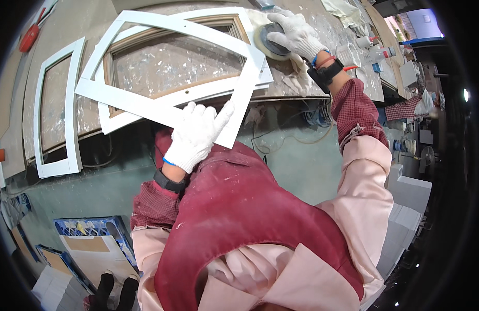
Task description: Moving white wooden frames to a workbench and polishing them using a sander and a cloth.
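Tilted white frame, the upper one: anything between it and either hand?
Left: nothing visible; the gloved left hand is right on the tilted white frame. Right: the round tool under the gloved right hand sits between that hand and the frame's right-hand corner.

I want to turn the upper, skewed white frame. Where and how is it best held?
Probably grip the upper white frame by its near corner, from the wearer's side: that corner juts past the edge of the bench, so fingers could fit beneath with a thumb on top. The left hand lies close by.
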Action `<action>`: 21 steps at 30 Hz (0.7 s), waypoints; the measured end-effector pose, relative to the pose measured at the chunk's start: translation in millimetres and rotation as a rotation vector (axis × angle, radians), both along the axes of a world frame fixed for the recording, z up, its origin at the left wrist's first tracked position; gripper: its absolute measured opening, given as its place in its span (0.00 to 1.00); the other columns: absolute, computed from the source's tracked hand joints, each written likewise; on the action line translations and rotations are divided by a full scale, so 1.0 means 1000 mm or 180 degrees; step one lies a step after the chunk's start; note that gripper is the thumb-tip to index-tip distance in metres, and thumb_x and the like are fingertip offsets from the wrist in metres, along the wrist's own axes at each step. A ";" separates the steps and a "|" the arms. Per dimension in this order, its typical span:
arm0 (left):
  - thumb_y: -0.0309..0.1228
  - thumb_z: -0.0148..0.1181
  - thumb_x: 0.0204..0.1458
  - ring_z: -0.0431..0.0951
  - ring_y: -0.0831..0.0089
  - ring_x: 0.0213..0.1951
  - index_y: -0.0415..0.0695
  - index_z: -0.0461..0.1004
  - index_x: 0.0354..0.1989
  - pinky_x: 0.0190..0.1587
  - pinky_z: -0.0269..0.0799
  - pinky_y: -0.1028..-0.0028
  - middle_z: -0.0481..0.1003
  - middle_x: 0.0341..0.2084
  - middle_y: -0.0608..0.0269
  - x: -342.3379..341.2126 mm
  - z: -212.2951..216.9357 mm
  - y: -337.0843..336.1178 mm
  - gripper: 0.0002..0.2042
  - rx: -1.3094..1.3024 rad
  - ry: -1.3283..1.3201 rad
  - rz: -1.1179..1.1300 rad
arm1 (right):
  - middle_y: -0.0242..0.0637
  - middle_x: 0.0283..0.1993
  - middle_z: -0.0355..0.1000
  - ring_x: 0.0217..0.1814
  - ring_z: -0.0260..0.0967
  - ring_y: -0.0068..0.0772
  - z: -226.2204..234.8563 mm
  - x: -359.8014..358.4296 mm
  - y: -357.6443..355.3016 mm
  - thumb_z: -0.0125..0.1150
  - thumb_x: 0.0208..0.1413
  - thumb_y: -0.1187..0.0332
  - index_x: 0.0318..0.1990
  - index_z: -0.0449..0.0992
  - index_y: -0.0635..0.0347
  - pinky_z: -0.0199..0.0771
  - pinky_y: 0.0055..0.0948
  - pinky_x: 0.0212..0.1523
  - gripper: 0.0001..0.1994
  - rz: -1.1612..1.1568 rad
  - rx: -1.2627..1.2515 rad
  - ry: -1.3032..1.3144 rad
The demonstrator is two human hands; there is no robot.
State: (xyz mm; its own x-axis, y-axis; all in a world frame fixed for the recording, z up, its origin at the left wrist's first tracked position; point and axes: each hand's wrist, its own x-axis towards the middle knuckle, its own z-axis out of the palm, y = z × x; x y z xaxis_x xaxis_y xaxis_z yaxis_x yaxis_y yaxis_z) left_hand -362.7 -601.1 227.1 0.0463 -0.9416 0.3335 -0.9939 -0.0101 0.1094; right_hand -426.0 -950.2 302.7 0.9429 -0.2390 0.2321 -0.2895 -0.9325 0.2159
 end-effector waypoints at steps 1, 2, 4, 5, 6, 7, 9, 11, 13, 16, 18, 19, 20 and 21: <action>0.24 0.52 0.47 0.65 0.66 0.30 0.46 0.63 0.64 0.42 0.64 0.66 0.62 0.24 0.63 0.001 0.000 -0.001 0.30 -0.0019 -0.0029 -0.0016 | 0.40 0.53 0.71 0.53 0.70 0.47 0.003 -0.003 -0.007 0.59 0.50 0.50 0.52 0.74 0.48 0.64 0.48 0.53 0.23 -0.0016 -0.0019 -0.0029; 0.24 0.52 0.47 0.66 0.66 0.29 0.46 0.63 0.64 0.42 0.64 0.66 0.62 0.24 0.63 0.001 0.000 -0.002 0.30 -0.0041 -0.0023 -0.0064 | 0.41 0.53 0.71 0.53 0.70 0.48 0.007 -0.009 -0.014 0.59 0.51 0.50 0.53 0.73 0.48 0.66 0.48 0.53 0.23 -0.0121 0.0029 -0.0088; 0.24 0.52 0.47 0.66 0.66 0.29 0.46 0.63 0.64 0.41 0.64 0.67 0.62 0.23 0.63 0.000 0.000 -0.001 0.30 -0.0043 -0.0006 -0.0079 | 0.41 0.53 0.71 0.53 0.70 0.49 0.022 -0.016 -0.012 0.60 0.51 0.50 0.53 0.73 0.48 0.68 0.47 0.53 0.24 -0.0193 0.0097 -0.0138; 0.23 0.54 0.44 0.66 0.65 0.29 0.48 0.63 0.64 0.40 0.65 0.65 0.63 0.23 0.63 0.000 0.000 -0.001 0.32 -0.0082 0.0086 -0.0033 | 0.44 0.54 0.70 0.55 0.69 0.51 0.039 -0.021 -0.010 0.61 0.51 0.52 0.54 0.72 0.52 0.69 0.45 0.54 0.25 -0.0351 0.0134 -0.0226; 0.23 0.56 0.42 0.67 0.64 0.29 0.49 0.63 0.64 0.39 0.67 0.64 0.63 0.22 0.64 -0.001 0.000 -0.001 0.33 -0.0113 0.0167 0.0006 | 0.46 0.55 0.69 0.56 0.67 0.52 0.052 -0.026 -0.012 0.62 0.51 0.53 0.55 0.72 0.55 0.69 0.42 0.55 0.26 -0.0517 0.0180 -0.0326; 0.23 0.56 0.42 0.67 0.64 0.29 0.49 0.63 0.64 0.39 0.67 0.64 0.63 0.22 0.64 -0.001 0.001 -0.002 0.33 -0.0109 0.0154 -0.0034 | 0.47 0.55 0.69 0.58 0.67 0.50 0.060 -0.038 -0.023 0.64 0.50 0.54 0.56 0.72 0.55 0.69 0.39 0.56 0.26 -0.0362 0.0084 -0.0534; 0.23 0.56 0.42 0.67 0.63 0.29 0.50 0.64 0.63 0.39 0.67 0.63 0.64 0.22 0.64 0.000 0.001 0.001 0.33 0.0042 0.0346 0.0008 | 0.49 0.54 0.70 0.55 0.68 0.47 0.106 -0.048 0.028 0.63 0.50 0.59 0.53 0.72 0.60 0.65 0.40 0.58 0.24 -0.0246 0.0357 -0.1046; 0.24 0.54 0.44 0.67 0.64 0.29 0.50 0.66 0.62 0.39 0.66 0.64 0.63 0.22 0.64 0.003 0.008 0.001 0.30 0.0074 0.0311 -0.0054 | 0.50 0.55 0.69 0.56 0.67 0.47 0.120 -0.079 0.010 0.65 0.48 0.63 0.55 0.71 0.61 0.65 0.40 0.58 0.25 -0.0238 0.0236 -0.1314; 0.25 0.52 0.47 0.67 0.64 0.28 0.51 0.68 0.60 0.40 0.66 0.64 0.63 0.22 0.63 0.008 0.014 0.001 0.26 0.0132 0.0304 -0.0058 | 0.51 0.51 0.71 0.54 0.69 0.50 0.130 -0.103 -0.003 0.61 0.51 0.61 0.52 0.72 0.60 0.68 0.42 0.55 0.21 -0.0501 0.0199 -0.1605; 0.27 0.53 0.46 0.67 0.62 0.29 0.50 0.69 0.59 0.39 0.68 0.65 0.62 0.22 0.62 0.015 0.017 0.007 0.26 0.0130 0.0295 0.0015 | 0.48 0.54 0.70 0.57 0.67 0.48 0.128 -0.151 -0.070 0.65 0.50 0.55 0.56 0.72 0.55 0.67 0.38 0.57 0.26 -0.1075 -0.0200 -0.1545; 0.27 0.53 0.46 0.67 0.62 0.29 0.49 0.69 0.58 0.38 0.68 0.64 0.62 0.22 0.62 0.019 0.020 0.009 0.26 0.0121 0.0328 0.0071 | 0.47 0.55 0.70 0.57 0.68 0.46 0.119 -0.176 -0.096 0.65 0.50 0.55 0.57 0.72 0.56 0.66 0.37 0.58 0.27 -0.1279 -0.0418 -0.1485; 0.26 0.53 0.45 0.68 0.61 0.30 0.49 0.70 0.57 0.39 0.69 0.63 0.62 0.22 0.61 0.020 0.020 0.011 0.25 0.0178 0.0298 0.0080 | 0.48 0.55 0.70 0.57 0.68 0.47 0.114 -0.188 -0.100 0.66 0.50 0.55 0.56 0.72 0.58 0.66 0.37 0.58 0.27 -0.1553 -0.0244 -0.1402; 0.26 0.53 0.46 0.68 0.59 0.30 0.47 0.70 0.57 0.40 0.69 0.63 0.62 0.23 0.61 0.021 0.021 0.010 0.25 0.0114 0.0267 0.0071 | 0.48 0.55 0.70 0.57 0.68 0.47 0.108 -0.200 -0.107 0.66 0.50 0.55 0.56 0.72 0.59 0.66 0.37 0.58 0.27 -0.1825 -0.0066 -0.1322; 0.26 0.52 0.46 0.69 0.59 0.30 0.46 0.70 0.57 0.40 0.69 0.63 0.63 0.23 0.60 0.021 0.023 0.008 0.24 0.0066 0.0294 0.0067 | 0.49 0.54 0.70 0.57 0.68 0.47 0.102 -0.217 -0.113 0.66 0.49 0.56 0.56 0.72 0.59 0.66 0.37 0.59 0.27 -0.1802 -0.0119 -0.1162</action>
